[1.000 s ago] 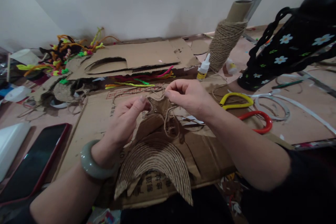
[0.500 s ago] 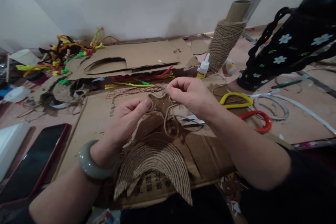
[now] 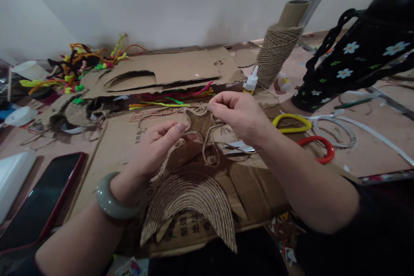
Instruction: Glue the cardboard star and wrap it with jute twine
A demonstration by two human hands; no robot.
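Note:
A small star-shaped cardboard piece (image 3: 199, 124), edged with jute twine, is held up between my two hands over the cardboard sheet. My left hand (image 3: 163, 140) pinches its left point between thumb and fingers. At the upper right point, my right hand (image 3: 241, 114) is closed in a pinch on the star's edge and the twine there. A loose loop of twine (image 3: 211, 161) hangs below the star. Nearer to me lies an arch (image 3: 194, 187) covered with rows of twine, flat on the cardboard sheet (image 3: 113, 155).
A twine spool (image 3: 280, 49) stands behind my right hand, beside a small glue bottle (image 3: 251, 81). To the right are scissors with yellow and red handles (image 3: 293, 123) and a black flowered bottle (image 3: 359, 56). A phone (image 3: 42, 198) lies left; colourful pipe cleaners (image 3: 87, 58) lie at the back left.
The star has shifted slightly to the right and tilted a little. My right hand has moved slightly right and up along its edge; my left hand stays almost in place.

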